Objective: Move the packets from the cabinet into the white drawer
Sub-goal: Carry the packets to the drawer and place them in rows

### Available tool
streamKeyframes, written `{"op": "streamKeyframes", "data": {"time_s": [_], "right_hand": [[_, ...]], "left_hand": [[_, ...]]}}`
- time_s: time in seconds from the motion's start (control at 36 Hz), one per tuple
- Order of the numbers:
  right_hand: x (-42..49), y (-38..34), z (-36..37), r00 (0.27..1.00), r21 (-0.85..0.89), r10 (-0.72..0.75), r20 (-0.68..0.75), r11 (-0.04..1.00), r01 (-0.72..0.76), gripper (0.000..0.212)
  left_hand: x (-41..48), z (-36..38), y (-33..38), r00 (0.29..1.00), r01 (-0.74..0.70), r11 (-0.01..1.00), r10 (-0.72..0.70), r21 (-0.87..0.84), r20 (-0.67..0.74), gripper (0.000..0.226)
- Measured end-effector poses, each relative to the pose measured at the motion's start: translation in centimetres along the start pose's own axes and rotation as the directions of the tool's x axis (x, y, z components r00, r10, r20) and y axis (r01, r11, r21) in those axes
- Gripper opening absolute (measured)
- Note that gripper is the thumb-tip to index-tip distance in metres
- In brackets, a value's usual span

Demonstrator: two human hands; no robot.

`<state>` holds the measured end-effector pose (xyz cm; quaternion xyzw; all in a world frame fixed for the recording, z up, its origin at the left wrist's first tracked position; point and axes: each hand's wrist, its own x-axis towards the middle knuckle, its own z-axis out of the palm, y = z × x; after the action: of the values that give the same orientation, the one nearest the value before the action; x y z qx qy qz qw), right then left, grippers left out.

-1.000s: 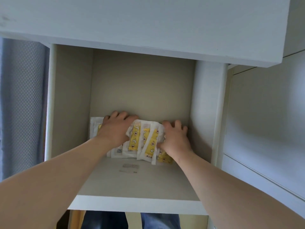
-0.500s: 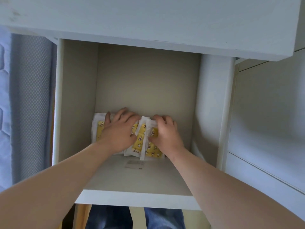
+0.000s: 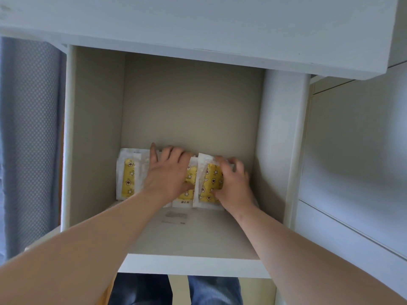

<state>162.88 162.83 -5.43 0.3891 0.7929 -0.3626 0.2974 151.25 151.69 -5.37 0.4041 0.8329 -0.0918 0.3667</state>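
Observation:
Several white packets [image 3: 128, 175] with yellow star-printed contents stand in a row against the back wall of the open cabinet compartment [image 3: 193, 236]. My left hand [image 3: 168, 175] lies over the middle of the row, fingers spread across the packet tops. My right hand [image 3: 231, 183] grips the rightmost packets [image 3: 209, 179], its fingers curled over their top edge and thumb at the front. The leftmost packet stands free of both hands. The white drawer is not in view.
A small printed label [image 3: 175, 217] lies on the shelf floor in front of the packets. White side panels [image 3: 282, 146] close in the compartment left and right. A grey curtain [image 3: 28, 139] hangs at the left; my legs [image 3: 176, 289] show below the shelf edge.
Both hands have drawn closer together along the row, bunching the packets upright. My right hand has curled round the right-hand packets. The camera has tilted slightly.

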Motion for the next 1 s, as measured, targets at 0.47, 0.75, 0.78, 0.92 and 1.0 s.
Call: {"op": "streamKeyframes", "data": {"time_s": [0.47,0.75,0.78,0.92,1.0], "right_hand": [[0.8,-2.0,2.0,0.997,0.124,-0.011,0.081,0.992,0.001,0.063],[0.7,-2.1,0.2,0.995,-0.141,-0.079,0.062,0.986,0.087,0.056],[0.7,-2.1,0.0,0.993,-0.165,-0.096,0.061,0.981,0.105,0.056],[0.9,-2.2,0.0,0.98,-0.216,-0.182,0.078,0.957,0.195,0.051],[0.7,-2.1,0.3,0.983,-0.219,-0.172,0.069,0.958,0.183,0.052]], "left_hand": [[0.3,0.2,-2.2,0.999,0.004,1.0,-0.003,-0.03,0.049,0.07],[-0.3,-0.5,-1.9,0.993,-0.002,0.999,0.006,-0.038,0.121,0.081],[-0.3,-0.4,-1.7,0.992,-0.01,0.999,0.015,-0.043,0.127,0.081],[-0.3,0.2,-1.3,0.993,-0.013,0.999,0.019,-0.046,0.119,0.074],[-0.3,0.4,-1.3,0.995,0.004,1.0,-0.004,-0.003,0.099,0.07]]}}
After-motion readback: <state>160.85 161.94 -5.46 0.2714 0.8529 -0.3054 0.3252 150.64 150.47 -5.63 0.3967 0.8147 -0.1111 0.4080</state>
